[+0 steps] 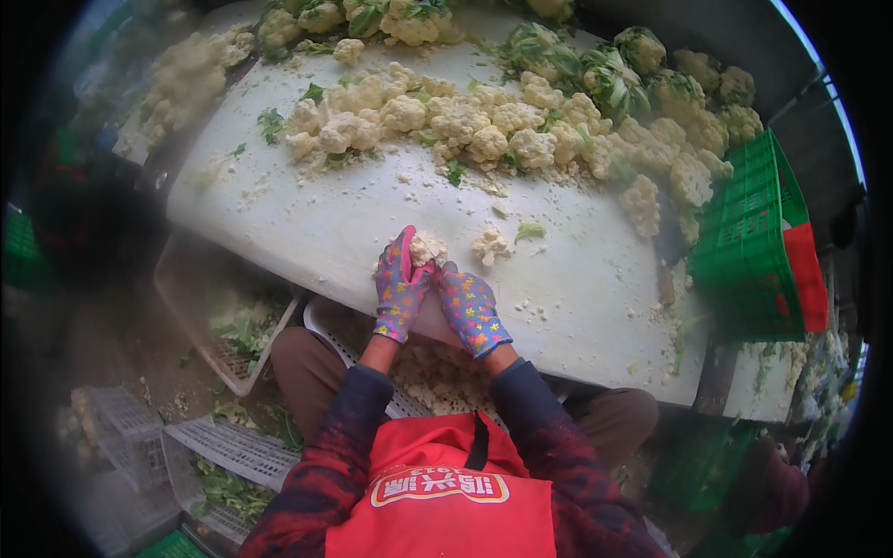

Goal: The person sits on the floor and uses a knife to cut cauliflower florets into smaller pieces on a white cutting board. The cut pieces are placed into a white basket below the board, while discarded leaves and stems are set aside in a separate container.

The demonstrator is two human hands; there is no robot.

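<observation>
My left hand [402, 282], in a flower-patterned glove with a pink palm, grips a cauliflower piece [427, 249] above the near edge of the white tabletop [293, 216]. My right hand [471, 307], in a matching glove, is closed close against it, fingers meeting the left hand's; whether it holds a small tool is hidden. A loose cauliflower floret [490, 246] lies just right of the hands, with a leaf scrap [529, 231] beyond it. Farther back, a long heap of cauliflower florets [457, 118] crosses the table. Between my knees, a white plastic crate [328, 321] holds cut florets.
Leafy cauliflower heads [614, 77] are piled at the back right. A green plastic crate [746, 244] with a red part stands at the table's right. White crates with leaf trimmings [241, 376] [230, 446] are at the lower left. Crumbs are scattered over the table.
</observation>
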